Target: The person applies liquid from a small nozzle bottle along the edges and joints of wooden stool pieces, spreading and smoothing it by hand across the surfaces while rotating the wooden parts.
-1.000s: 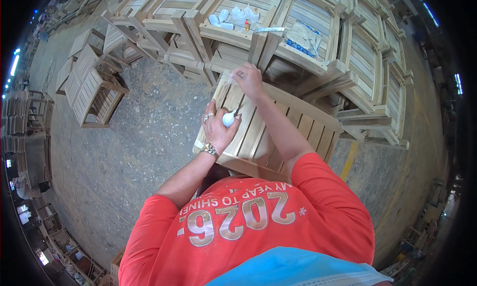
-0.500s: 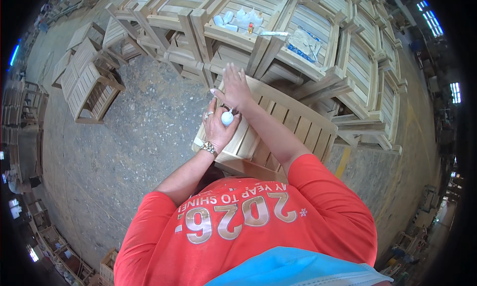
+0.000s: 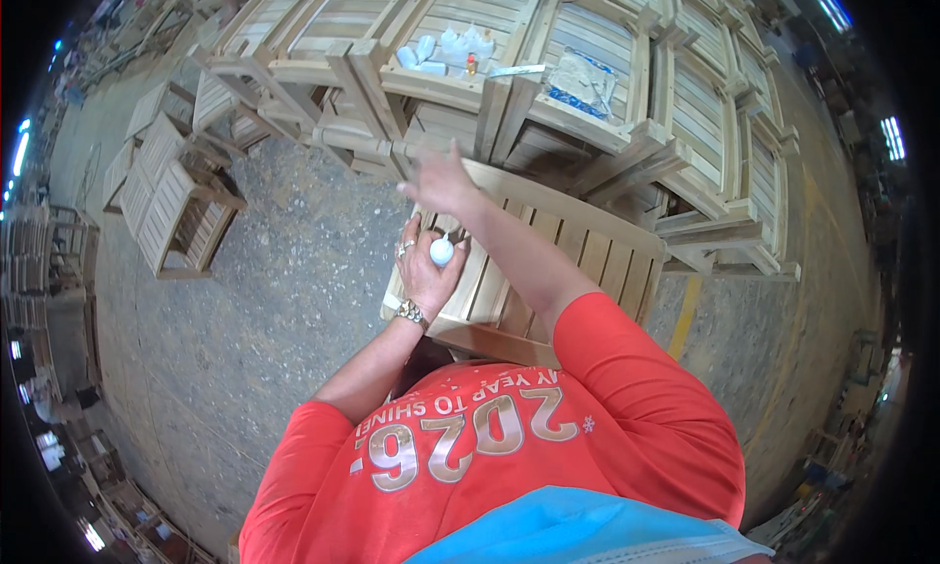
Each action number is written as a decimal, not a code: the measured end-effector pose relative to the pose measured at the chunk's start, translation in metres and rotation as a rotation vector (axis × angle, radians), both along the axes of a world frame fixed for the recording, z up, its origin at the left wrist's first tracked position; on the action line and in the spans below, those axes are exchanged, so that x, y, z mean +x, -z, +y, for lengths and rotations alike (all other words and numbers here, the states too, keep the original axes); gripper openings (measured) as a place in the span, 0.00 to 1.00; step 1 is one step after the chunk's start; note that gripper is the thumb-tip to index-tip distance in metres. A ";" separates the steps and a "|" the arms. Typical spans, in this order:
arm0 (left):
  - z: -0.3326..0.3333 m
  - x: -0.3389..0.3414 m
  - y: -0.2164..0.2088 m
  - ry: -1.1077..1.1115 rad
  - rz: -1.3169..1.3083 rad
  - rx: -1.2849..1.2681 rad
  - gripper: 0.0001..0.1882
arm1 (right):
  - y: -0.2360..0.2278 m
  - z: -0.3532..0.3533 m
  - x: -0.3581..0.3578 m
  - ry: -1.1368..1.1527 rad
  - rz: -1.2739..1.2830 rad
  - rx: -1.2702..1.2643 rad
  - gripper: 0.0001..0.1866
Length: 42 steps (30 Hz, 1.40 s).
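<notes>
A small white squeeze bottle (image 3: pixel 442 252) with a narrow nozzle tip is held by my left hand (image 3: pixel 425 273), its nozzle pointing up and away from me. That hand is over the left end of a slatted wooden piece (image 3: pixel 573 239), like a small table or stool, close in front of my body. Just beyond the bottle is my right hand (image 3: pixel 443 185), above the same end of the wood. Its fingers are spread and a little blurred by motion, and nothing shows in them. Whether it touches the wood I cannot tell.
Stacked slatted wooden frames (image 3: pixel 352 70) fill the far side and the right. On them sit several white bottles (image 3: pixel 460 45), a small red-capped bottle (image 3: pixel 472 65) and a blue-and-white plastic bag (image 3: pixel 582 82). Slatted wooden furniture (image 3: pixel 174 197) stands on the concrete floor at left.
My right hand has shifted slightly left and turned, its fingers now pointing more to the left. My left hand, still on the white bottle, has moved only a little.
</notes>
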State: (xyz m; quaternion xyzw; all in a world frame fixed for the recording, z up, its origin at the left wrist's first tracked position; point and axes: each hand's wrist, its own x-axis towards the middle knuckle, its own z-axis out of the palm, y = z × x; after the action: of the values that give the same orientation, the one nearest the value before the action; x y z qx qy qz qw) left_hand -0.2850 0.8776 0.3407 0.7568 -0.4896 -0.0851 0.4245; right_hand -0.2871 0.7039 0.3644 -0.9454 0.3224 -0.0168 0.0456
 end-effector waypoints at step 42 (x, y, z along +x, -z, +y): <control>0.004 -0.006 0.006 -0.049 -0.082 -0.018 0.21 | 0.008 -0.030 -0.178 0.322 -0.907 0.172 0.10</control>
State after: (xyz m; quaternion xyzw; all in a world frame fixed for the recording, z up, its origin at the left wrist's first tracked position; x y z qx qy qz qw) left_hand -0.2907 0.8811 0.3345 0.7677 -0.4886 -0.0394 0.4128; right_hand -0.4652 0.6738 0.3561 -0.7738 0.4124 -0.4069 0.2562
